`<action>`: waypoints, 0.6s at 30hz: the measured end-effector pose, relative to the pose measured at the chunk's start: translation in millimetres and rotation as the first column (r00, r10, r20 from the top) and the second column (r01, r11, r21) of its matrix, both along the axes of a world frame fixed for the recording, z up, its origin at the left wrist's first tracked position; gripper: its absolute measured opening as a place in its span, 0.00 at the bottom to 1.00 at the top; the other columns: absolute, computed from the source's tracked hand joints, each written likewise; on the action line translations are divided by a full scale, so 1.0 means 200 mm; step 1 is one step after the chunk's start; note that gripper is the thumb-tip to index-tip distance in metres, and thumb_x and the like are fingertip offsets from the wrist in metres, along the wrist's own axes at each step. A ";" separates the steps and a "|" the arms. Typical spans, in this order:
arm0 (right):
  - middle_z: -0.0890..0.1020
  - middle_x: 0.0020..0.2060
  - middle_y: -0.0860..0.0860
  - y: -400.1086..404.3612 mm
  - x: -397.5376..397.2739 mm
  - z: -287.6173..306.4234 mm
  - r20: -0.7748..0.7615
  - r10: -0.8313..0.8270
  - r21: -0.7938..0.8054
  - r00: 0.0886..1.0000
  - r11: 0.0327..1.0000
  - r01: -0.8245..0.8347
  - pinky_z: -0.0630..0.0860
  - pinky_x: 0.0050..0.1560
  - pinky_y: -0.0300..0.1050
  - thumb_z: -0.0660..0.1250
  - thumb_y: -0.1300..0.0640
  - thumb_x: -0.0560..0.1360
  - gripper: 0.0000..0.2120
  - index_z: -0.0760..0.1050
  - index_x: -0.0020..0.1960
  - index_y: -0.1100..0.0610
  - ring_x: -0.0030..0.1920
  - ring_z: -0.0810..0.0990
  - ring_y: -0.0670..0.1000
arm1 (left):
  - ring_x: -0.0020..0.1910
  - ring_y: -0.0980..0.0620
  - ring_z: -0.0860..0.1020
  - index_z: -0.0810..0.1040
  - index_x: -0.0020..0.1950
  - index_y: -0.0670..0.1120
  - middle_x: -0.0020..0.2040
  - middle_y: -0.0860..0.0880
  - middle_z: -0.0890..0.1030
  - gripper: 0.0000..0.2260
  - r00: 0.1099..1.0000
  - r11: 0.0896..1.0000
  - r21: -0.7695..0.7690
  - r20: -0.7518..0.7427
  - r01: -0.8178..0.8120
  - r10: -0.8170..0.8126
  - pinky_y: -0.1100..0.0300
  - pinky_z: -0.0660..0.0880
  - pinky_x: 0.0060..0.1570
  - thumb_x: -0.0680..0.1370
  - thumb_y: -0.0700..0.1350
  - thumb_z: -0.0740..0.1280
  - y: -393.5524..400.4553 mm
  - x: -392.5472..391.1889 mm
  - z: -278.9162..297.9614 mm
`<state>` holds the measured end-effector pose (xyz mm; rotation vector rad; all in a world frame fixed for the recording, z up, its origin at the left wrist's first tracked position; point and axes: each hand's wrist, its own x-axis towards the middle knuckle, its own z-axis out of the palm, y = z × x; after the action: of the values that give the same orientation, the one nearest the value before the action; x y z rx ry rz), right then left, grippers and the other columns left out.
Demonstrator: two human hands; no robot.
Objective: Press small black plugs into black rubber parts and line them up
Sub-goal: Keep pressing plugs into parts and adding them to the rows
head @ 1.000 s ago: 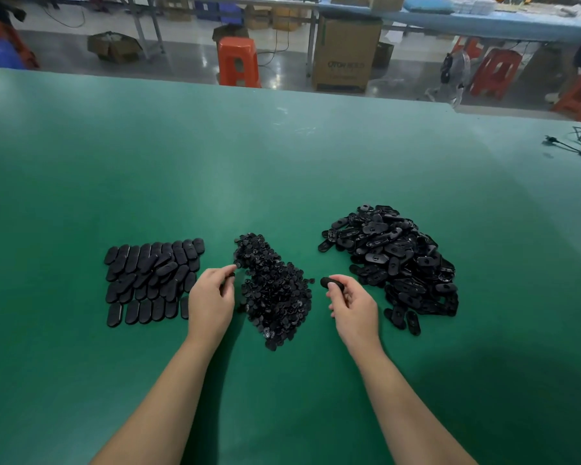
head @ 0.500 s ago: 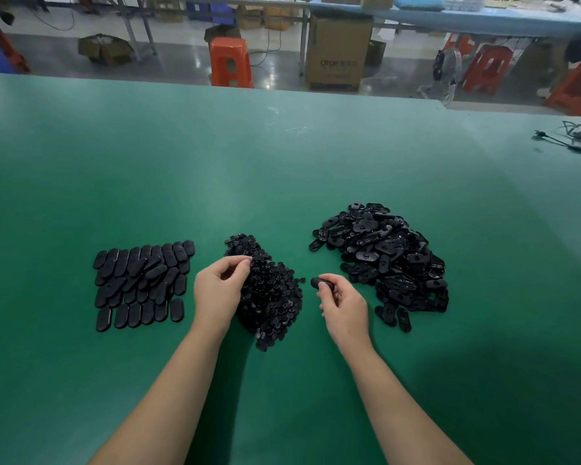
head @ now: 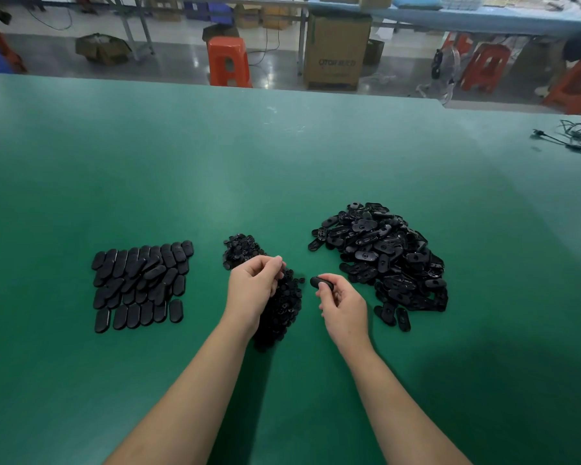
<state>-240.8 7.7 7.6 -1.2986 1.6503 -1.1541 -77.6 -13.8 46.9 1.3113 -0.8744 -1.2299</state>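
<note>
On the green table point(head: 282, 169) lie three black groups. Rows of lined-up oval rubber parts point(head: 140, 283) are at the left. A heap of small black plugs point(head: 282, 307) is in the middle, and a big loose heap of oval rubber parts point(head: 383, 256) at the right. My left hand point(head: 254, 290) hovers over the plug heap with its fingertips pinched together; what they hold is too small to see. My right hand point(head: 344, 305) pinches one oval rubber part point(head: 321, 282) just right of the plug heap.
A black cable point(head: 567, 139) lies at the table's far right edge. Beyond the far edge are orange stools point(head: 228, 62), a cardboard box point(head: 337, 50) and a long blue bench.
My left hand moved right from the lined-up rows onto the plug heap and lifted with its fingertips pinched. My right hand kept hold of the oval part, almost still.
</note>
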 end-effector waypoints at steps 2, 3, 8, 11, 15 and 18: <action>0.85 0.37 0.44 0.00 0.00 0.00 -0.009 -0.004 -0.003 1.000 1.000 0.004 0.82 0.41 0.54 0.66 0.56 0.81 0.11 0.78 0.48 0.39 0.36 0.82 0.51 | 0.28 0.55 0.66 0.83 0.35 0.47 0.30 0.51 0.75 0.11 0.999 1.000 0.002 0.033 -0.001 0.001 0.63 0.64 0.29 0.78 0.45 0.71 0.01 -0.01 -0.01; 0.85 0.37 0.43 0.00 0.00 0.00 -0.011 -0.006 -0.003 1.000 1.000 0.005 0.82 0.41 0.54 0.67 0.56 0.81 0.11 0.78 0.48 0.40 0.36 0.82 0.52 | 0.28 0.55 0.65 0.83 0.35 0.48 0.30 0.52 0.74 0.11 0.998 1.000 0.001 0.063 0.000 0.000 0.63 0.64 0.30 0.77 0.46 0.72 0.01 -0.01 -0.01; 0.85 0.38 0.41 0.00 0.00 -0.01 -0.022 0.003 -0.003 1.000 1.000 -0.003 0.82 0.40 0.52 0.66 0.56 0.81 0.10 0.78 0.49 0.40 0.36 0.82 0.50 | 0.28 0.52 0.65 0.84 0.37 0.47 0.28 0.48 0.71 0.08 0.990 0.997 0.007 0.117 0.080 -0.080 0.63 0.65 0.28 0.76 0.46 0.74 0.01 0.00 -0.02; 0.85 0.38 0.42 0.00 0.00 -0.01 -0.001 0.000 -0.008 1.000 1.000 0.000 0.81 0.38 0.47 0.66 0.57 0.81 0.11 0.79 0.50 0.40 0.36 0.82 0.46 | 0.27 0.52 0.69 0.84 0.38 0.45 0.29 0.45 0.76 0.07 0.981 0.992 0.029 0.149 0.125 -0.128 0.63 0.68 0.29 0.76 0.44 0.74 0.01 0.00 -0.03; 0.86 0.43 0.41 0.00 -0.01 -0.02 0.019 0.008 0.002 1.000 1.000 -0.008 0.78 0.38 0.38 0.62 0.59 0.83 0.12 0.79 0.58 0.45 0.36 0.81 0.40 | 0.27 0.53 0.74 0.85 0.43 0.44 0.33 0.40 0.81 0.03 0.973 0.987 0.042 0.171 0.153 -0.158 0.64 0.72 0.29 0.76 0.39 0.73 0.01 -0.01 -0.03; 0.86 0.45 0.40 0.00 -0.01 -0.02 0.006 0.014 0.010 1.000 1.000 -0.014 0.79 0.40 0.40 0.61 0.60 0.83 0.13 0.80 0.62 0.48 0.33 0.80 0.41 | 0.26 0.53 0.76 0.84 0.45 0.43 0.33 0.44 0.83 0.03 0.965 0.986 0.028 0.202 0.163 -0.166 0.62 0.74 0.28 0.76 0.36 0.72 0.00 -0.03 -0.03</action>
<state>-243.6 7.1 2.9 -1.2969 1.6385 -1.1387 -84.1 -13.9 41.1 1.4141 -1.1439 -1.2435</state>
